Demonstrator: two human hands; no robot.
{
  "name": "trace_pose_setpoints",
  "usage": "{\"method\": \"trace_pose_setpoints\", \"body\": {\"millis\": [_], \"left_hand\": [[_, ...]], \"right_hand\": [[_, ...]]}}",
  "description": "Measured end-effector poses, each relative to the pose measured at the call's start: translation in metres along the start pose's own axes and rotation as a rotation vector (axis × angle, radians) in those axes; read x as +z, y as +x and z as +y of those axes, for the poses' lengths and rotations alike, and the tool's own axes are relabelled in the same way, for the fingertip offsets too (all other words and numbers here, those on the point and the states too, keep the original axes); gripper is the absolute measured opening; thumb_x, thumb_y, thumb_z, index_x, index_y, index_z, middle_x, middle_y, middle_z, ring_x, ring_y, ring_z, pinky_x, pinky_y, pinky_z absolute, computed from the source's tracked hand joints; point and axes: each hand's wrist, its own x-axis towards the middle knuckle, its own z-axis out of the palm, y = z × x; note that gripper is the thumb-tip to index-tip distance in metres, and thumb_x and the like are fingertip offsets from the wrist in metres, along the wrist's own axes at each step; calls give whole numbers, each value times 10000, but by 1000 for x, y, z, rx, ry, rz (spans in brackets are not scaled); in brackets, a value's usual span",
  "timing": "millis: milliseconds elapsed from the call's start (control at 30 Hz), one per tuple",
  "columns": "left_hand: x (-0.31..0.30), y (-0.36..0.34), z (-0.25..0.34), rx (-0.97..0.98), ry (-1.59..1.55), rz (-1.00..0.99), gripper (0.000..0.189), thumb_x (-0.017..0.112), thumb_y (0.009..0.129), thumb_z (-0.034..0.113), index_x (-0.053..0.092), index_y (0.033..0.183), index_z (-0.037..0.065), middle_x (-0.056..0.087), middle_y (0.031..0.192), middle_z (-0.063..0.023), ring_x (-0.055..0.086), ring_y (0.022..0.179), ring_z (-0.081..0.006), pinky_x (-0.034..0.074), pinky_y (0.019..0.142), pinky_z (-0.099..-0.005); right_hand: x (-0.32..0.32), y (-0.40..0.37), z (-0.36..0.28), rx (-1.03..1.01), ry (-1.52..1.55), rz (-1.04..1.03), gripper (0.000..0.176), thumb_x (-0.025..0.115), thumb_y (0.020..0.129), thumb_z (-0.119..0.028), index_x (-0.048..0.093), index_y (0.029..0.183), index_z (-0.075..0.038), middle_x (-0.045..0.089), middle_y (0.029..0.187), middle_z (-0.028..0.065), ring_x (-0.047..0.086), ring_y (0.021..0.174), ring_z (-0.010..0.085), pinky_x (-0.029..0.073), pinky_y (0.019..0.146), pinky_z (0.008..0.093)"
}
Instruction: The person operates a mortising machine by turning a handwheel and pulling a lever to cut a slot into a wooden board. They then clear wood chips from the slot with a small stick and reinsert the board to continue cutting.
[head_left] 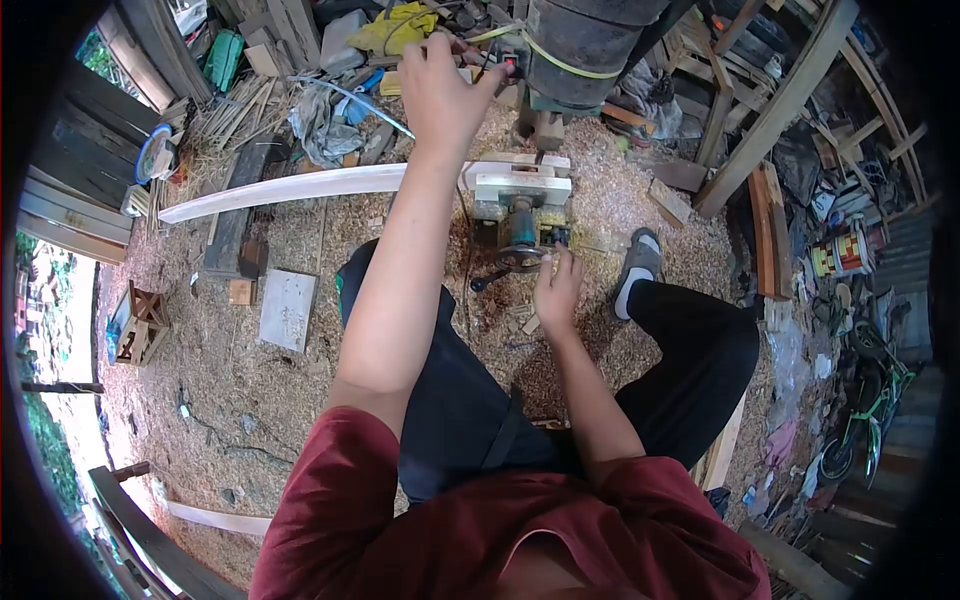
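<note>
My left hand (440, 85) is stretched forward, fingers pinching a switch (508, 62) beside the barrel (590, 40). My right hand (557, 290) curls against the machine (522, 225) just ahead, probably steadying it; grip unclear.

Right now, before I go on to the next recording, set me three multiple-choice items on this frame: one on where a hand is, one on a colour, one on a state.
1. Where does the right hand rest?
A. on a grey slab
B. on the small wooden-framed machine with a teal motor
C. on the dark barrel

2. What colour is the person's short-sleeved shirt?
A. dark red
B. blue
C. yellow

3. How is the long pale curved wooden strip?
A. held up in the air
B. leaning upright
C. lying on the sawdust-covered floor

Answers:
1 B, its fingers touch the machine's near edge.
2 A, shoulders and sleeves show dark red.
3 C, it lies along the sawdust with no hand on it.
</note>
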Motion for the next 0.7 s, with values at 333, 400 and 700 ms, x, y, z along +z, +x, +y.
{"method": "trace_pose_setpoints", "body": {"millis": [333, 400, 700], "left_hand": [[11, 4, -19, 238, 175, -42, 793, 976, 730, 538, 640, 1238, 30, 619, 1228, -192, 623, 1148, -412, 524, 981, -491], [12, -2, -14, 139, 9, 14, 786, 974, 755, 498, 626, 1269, 14, 616, 1240, -196, 623, 1147, -410, 517, 998, -479], [-12, -31, -17, -225, -476, -33, 299, 747, 1013, 294, 677, 1083, 12, 686, 975, -152, 677, 910, -320, 525, 823, -420]], "right_hand": [[6, -7, 4, -29, 22, -101, 454, 587, 1076, -251, 569, 1455, -2, 571, 1399, 280, 549, 1309, 493, 416, 1139, 562], [8, -8, 3, -38, 68, -121, 481, 610, 1058, -244, 550, 1467, 3, 568, 1389, 285, 547, 1308, 498, 426, 1132, 552], [20, 1, -2, -85, 100, -92, 565, 773, 960, -359, 574, 1329, 19, 593, 1239, 275, 593, 1151, 481, 480, 1014, 539]]}}
